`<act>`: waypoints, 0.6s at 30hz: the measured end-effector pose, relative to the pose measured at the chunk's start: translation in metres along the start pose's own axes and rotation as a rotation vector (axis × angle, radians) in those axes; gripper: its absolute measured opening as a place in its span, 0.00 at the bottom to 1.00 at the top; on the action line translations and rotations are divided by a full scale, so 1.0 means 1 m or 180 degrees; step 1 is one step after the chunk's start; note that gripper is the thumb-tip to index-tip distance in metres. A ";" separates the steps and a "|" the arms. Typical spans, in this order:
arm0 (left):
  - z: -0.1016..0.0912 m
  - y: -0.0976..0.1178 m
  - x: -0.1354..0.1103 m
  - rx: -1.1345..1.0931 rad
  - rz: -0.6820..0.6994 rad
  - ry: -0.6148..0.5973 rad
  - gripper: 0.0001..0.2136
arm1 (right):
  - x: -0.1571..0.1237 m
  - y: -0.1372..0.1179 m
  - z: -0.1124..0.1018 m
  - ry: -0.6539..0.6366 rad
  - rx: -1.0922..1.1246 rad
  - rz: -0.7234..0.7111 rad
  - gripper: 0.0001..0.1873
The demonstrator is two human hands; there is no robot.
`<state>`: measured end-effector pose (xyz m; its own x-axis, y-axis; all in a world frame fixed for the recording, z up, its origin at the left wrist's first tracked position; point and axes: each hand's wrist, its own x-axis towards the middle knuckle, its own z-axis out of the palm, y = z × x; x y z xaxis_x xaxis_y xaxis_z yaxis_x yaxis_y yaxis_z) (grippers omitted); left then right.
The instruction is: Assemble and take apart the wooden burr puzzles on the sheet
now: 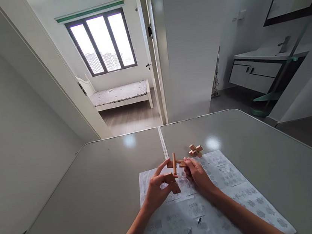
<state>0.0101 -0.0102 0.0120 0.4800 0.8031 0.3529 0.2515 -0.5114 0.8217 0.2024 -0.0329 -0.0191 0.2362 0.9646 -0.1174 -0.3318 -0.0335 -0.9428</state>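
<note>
Both my hands work over a printed instruction sheet [213,216] on a grey table [98,200]. My left hand [159,188] is closed on wooden puzzle sticks [174,163], one standing upright between thumb and forefinger, another piece under its fingers. My right hand [197,172] pinches the horizontal stick that crosses the upright one. A small assembled wooden cross puzzle [196,150] lies on the table just beyond my right hand, touched by neither hand.
The table has a seam [162,142] down its middle and rounded far corners. Beyond it, a doorway opens onto a bedroom with a bed [120,94] and window. A bathroom vanity [260,68] stands at the right.
</note>
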 end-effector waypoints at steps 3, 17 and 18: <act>-0.004 -0.001 0.004 -0.0231 -0.0225 0.0140 0.13 | 0.001 -0.002 -0.001 0.0149 0.0048 0.0038 0.27; -0.018 -0.034 0.009 0.1712 -0.0472 0.0671 0.15 | -0.001 0.001 0.003 -0.0024 -0.0128 -0.0034 0.31; -0.020 -0.036 0.010 0.1772 -0.0490 0.0666 0.16 | -0.001 0.001 0.003 -0.0042 -0.0149 -0.0057 0.31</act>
<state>-0.0110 0.0225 -0.0053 0.2422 0.8946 0.3755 0.7331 -0.4222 0.5332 0.1989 -0.0335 -0.0192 0.2296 0.9685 -0.0967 -0.2843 -0.0282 -0.9583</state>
